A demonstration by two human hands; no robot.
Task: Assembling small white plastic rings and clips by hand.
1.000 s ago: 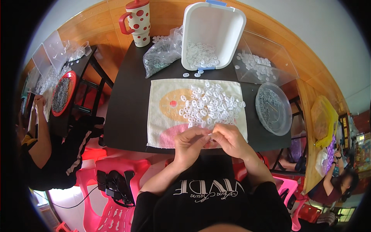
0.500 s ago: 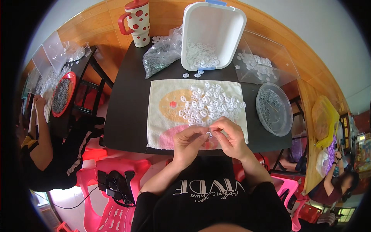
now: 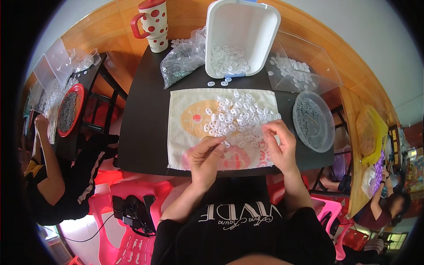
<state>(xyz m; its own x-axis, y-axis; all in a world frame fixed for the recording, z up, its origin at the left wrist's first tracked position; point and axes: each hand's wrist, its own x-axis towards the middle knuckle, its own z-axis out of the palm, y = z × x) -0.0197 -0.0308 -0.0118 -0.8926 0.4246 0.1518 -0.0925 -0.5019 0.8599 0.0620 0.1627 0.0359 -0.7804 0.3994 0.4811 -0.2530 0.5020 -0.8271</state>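
My left hand [image 3: 206, 160] is closed in a pinch on a small white oval plastic piece [image 3: 226, 144], above the near part of a patterned towel [image 3: 179, 132]. To its right, my right hand [image 3: 282, 148] hovers over the towel's right side, fingers curved and thumb apart from the forefinger. I can make out nothing between them. A pile of white oval plastic pieces [image 3: 238, 112] with holes spreads across the towel, just beyond my hands. At the right table edge stands a round clear tub [image 3: 324, 143] holding small grey metal parts [image 3: 307, 117].
A white bin [image 3: 254, 22] tipped toward me holds more white pieces. Beside it are a bag of metal parts [image 3: 179, 66], a dotted tumbler [image 3: 157, 26] and a clear box [image 3: 324, 81]. People work at left [image 3: 46, 176] and right [image 3: 375, 212]. Pink chairs [image 3: 104, 221] stand below.
My hands were together over the near towel, fingertips meeting at a small white piece. They have parted: the left moved slightly left with the piece, the right moved right and away from me.
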